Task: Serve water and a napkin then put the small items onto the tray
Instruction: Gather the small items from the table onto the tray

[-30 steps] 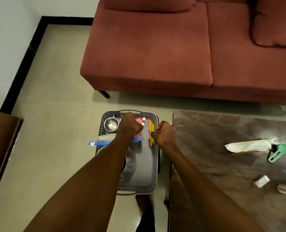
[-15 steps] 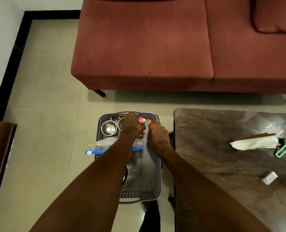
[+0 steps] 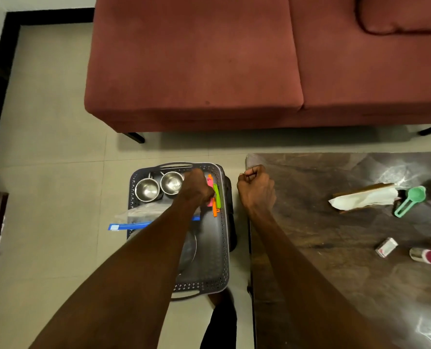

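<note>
A grey perforated tray point(image 3: 218, 263) sits low beside the dark table point(image 3: 322, 273). It holds two steel cups point(image 3: 147, 190) point(image 3: 172, 182), a clear zip bag with a blue strip point(image 3: 133, 225) and a steel plate point(image 3: 191, 248) partly under my left arm. My left hand point(image 3: 196, 187) is over the tray's far right part, its fingers curled round a pink clip point(image 3: 210, 183). A green clip point(image 3: 217, 195) and an orange clip point(image 3: 215, 210) lie beside it on the tray. My right hand point(image 3: 256, 188) hovers at the table's corner, curled into a fist and holding nothing.
On the table's right part lie a white napkin point(image 3: 363, 197), a green scoop point(image 3: 411, 200), a small box point(image 3: 386, 247) and a pink-capped bottle point(image 3: 428, 256). A red sofa point(image 3: 196, 71) stands beyond the tray. Tiled floor surrounds it.
My right hand let go of the green and orange clips on the tray and drew back right to the table corner. My left hand stayed on the pink clip.
</note>
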Demonstrator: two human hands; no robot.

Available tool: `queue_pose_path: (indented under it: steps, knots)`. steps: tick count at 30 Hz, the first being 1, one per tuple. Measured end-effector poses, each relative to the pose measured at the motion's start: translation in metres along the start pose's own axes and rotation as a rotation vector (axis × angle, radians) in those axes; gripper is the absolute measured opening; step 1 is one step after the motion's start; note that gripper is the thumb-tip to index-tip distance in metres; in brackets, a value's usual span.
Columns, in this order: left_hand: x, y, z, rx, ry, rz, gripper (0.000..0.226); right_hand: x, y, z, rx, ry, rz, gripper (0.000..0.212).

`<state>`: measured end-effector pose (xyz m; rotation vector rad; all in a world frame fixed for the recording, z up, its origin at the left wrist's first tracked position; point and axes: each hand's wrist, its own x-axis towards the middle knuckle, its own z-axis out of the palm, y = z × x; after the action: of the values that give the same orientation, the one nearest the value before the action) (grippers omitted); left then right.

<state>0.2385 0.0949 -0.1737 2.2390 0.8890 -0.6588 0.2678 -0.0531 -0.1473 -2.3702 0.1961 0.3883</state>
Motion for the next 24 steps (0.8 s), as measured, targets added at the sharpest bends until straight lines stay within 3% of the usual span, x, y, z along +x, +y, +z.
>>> queue_pose_path:
  steps: [8,12,20,24]
  knots:
    - [-0.001,0.017,0.018,0.108,0.0,-0.02,0.031,0.014,0.034,-0.023,-0.02,0.029,0.0,0.011]
    - [-0.001,0.016,0.016,0.114,0.006,-0.047,0.018,0.017,0.047,-0.038,-0.015,0.068,0.015,0.011]
    - [-0.034,0.045,0.009,-0.009,0.306,0.047,0.017,0.014,0.063,-0.099,0.039,0.11,0.063,0.012]
    - [-0.052,0.086,0.02,-0.022,0.349,0.157,0.006,0.019,0.082,-0.139,0.078,0.127,0.08,0.016]
